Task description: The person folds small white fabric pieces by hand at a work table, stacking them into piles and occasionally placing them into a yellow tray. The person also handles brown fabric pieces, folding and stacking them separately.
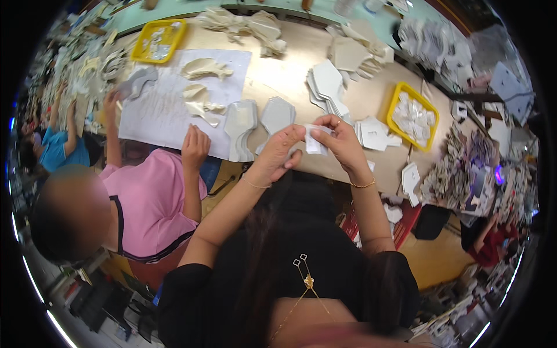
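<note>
Above the near edge of the table, my two hands meet at a small white folded piece, perhaps cloth or paper; its exact kind is not clear. My right hand pinches it between thumb and fingers. The thumb and forefinger of my left hand close on its left edge, the other fingers curled below. Just left of my hands lie two stacks of pale grey paddle-shaped pieces, one stack beside another stack. Beyond my right hand is a taller stack of whitish pieces, with more white pieces beside it.
A yellow basket of small white pieces stands right on the table; another yellow basket is far left. At left, a co-worker in pink works over a white sheet. A red basket sits below the table edge.
</note>
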A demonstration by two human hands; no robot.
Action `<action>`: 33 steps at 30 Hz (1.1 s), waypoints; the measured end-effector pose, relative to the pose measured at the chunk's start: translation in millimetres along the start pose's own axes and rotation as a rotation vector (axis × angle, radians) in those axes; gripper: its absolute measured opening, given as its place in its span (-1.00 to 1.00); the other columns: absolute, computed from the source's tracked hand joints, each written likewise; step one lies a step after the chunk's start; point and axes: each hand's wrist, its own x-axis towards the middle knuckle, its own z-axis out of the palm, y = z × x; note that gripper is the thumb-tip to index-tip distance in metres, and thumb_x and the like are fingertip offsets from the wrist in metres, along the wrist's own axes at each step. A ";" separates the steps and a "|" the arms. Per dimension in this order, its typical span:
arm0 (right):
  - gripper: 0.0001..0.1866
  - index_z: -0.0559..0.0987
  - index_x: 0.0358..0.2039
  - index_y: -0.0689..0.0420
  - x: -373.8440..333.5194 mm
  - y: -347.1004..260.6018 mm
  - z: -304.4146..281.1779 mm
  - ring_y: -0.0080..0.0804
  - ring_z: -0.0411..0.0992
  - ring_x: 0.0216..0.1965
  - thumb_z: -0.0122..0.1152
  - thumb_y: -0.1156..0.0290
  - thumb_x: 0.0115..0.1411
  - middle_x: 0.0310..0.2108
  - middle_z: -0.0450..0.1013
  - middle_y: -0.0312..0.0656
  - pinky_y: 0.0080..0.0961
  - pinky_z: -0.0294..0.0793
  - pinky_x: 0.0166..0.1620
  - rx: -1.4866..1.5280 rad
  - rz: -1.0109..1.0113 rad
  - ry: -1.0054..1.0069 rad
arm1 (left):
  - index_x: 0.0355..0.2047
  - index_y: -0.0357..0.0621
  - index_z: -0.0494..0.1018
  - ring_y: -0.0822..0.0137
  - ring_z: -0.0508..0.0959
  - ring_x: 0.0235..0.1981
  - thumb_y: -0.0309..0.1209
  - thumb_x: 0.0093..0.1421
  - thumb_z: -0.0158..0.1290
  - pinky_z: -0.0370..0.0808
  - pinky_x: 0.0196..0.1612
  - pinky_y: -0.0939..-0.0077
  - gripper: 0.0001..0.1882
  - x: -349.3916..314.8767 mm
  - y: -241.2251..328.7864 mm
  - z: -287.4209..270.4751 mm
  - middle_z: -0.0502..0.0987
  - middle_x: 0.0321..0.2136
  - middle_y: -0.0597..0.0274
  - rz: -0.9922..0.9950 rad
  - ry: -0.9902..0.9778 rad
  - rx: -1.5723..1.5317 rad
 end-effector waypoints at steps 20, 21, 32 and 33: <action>-0.53 0.30 0.03 0.16 -15.7 13.3 -23.0 -0.71 0.36 -0.39 0.22 0.57 0.12 -0.43 0.36 -0.37 -0.76 0.34 -0.31 -0.057 -0.009 0.208 | -0.41 -0.18 0.47 0.76 0.11 -0.71 -0.36 0.15 0.18 -0.03 -0.69 0.74 -0.83 18.4 4.2 10.2 0.31 -0.71 0.55 0.257 0.212 0.706; -0.53 0.29 0.03 0.16 -15.8 15.3 -25.6 -0.71 0.37 -0.39 0.22 0.57 0.11 -0.42 0.37 -0.36 -0.76 0.35 -0.30 -0.131 0.007 0.248 | -0.40 -0.18 0.47 0.76 0.11 -0.71 -0.35 0.15 0.18 -0.02 -0.69 0.74 -0.83 17.7 6.9 7.8 0.31 -0.71 0.55 0.281 0.243 0.643; -0.60 0.44 -0.01 0.23 -8.3 58.8 -106.7 -0.61 0.43 -0.38 0.23 0.55 0.10 -0.36 0.38 -0.30 -0.69 0.47 -0.28 0.105 0.008 0.570 | -0.31 -0.23 0.43 0.66 0.15 -0.76 -0.45 0.18 0.09 0.04 -0.72 0.75 -0.88 27.4 9.6 -3.0 0.43 -0.50 0.39 0.111 0.191 0.346; -0.61 0.45 -0.03 0.24 -1.8 69.1 -124.6 -0.61 0.44 -0.40 0.23 0.56 0.10 -0.34 0.37 -0.28 -0.70 0.47 -0.31 0.100 -0.001 0.638 | -0.31 -0.22 0.43 0.64 0.14 -0.78 -0.45 0.19 0.08 0.03 -0.72 0.74 -0.89 27.6 5.9 -3.2 0.42 -0.51 0.40 0.066 0.182 0.318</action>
